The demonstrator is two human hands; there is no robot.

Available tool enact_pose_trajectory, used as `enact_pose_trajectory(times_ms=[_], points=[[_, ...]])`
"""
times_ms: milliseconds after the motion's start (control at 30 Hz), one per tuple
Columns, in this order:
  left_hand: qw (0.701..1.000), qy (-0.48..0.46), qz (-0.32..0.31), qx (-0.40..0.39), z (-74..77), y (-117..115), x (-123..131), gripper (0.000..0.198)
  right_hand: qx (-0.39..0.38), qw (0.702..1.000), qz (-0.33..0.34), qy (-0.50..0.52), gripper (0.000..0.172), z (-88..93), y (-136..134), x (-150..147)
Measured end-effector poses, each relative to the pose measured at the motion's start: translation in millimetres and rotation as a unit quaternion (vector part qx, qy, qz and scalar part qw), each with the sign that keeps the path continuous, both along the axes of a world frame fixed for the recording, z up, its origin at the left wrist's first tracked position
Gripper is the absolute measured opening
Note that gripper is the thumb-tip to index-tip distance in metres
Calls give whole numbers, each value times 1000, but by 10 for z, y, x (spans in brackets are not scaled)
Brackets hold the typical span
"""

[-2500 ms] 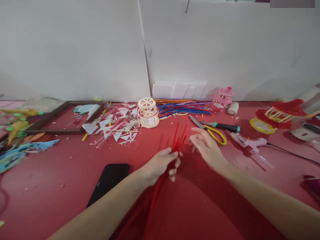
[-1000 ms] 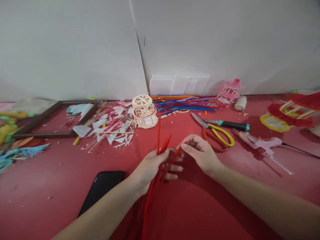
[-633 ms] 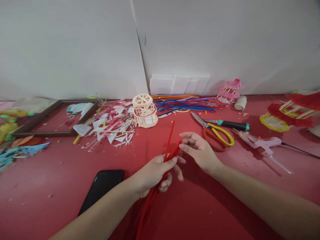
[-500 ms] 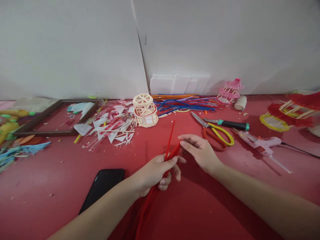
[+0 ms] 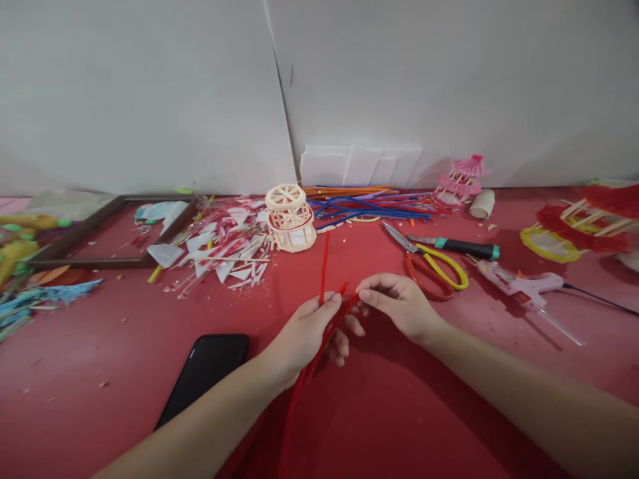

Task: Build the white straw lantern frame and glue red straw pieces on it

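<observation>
My left hand (image 5: 309,332) is closed around a bundle of long red pipe cleaners (image 5: 304,386) that runs from the bottom edge up through its fingers; one strand (image 5: 324,266) sticks up past the hand. My right hand (image 5: 399,307) sits just to the right, thumb and fingers pinched on the tip of a red strand at the bundle's top. Both hands hover low over the red table (image 5: 100,359).
A black phone (image 5: 204,379) lies left of my left arm. Behind the hands are a small wooden cage (image 5: 290,217), white and red scraps (image 5: 219,249), blue and orange pipe cleaners (image 5: 369,205), yellow-handled scissors (image 5: 434,263), a knife (image 5: 459,249) and a pink glue gun (image 5: 519,287).
My left hand shifted slightly left and up with the bundle, and the upright strand tilted left. My right hand closed its pinch on a strand tip.
</observation>
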State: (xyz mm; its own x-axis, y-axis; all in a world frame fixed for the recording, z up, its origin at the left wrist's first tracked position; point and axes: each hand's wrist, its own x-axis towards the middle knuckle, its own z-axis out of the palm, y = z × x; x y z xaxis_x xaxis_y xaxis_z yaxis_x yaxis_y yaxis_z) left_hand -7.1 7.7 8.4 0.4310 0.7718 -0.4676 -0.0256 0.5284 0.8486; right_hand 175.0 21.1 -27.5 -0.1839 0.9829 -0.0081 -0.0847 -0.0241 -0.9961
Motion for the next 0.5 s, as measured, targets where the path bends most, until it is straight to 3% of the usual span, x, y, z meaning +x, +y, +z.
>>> enact_pose_trajectory(times_ms=[133,300,500], points=[[999,42,7,4,9,16,-2,30,20,999,8,-30,23,20,-7,7],[998,3,-64,-13,-34,10,-46,34,32,998,-20,-52,19,-4,1,2],[997,-33,-63,-30,-23,3,-56,32,27,998,-28,-56,20,-6,-39,-29]])
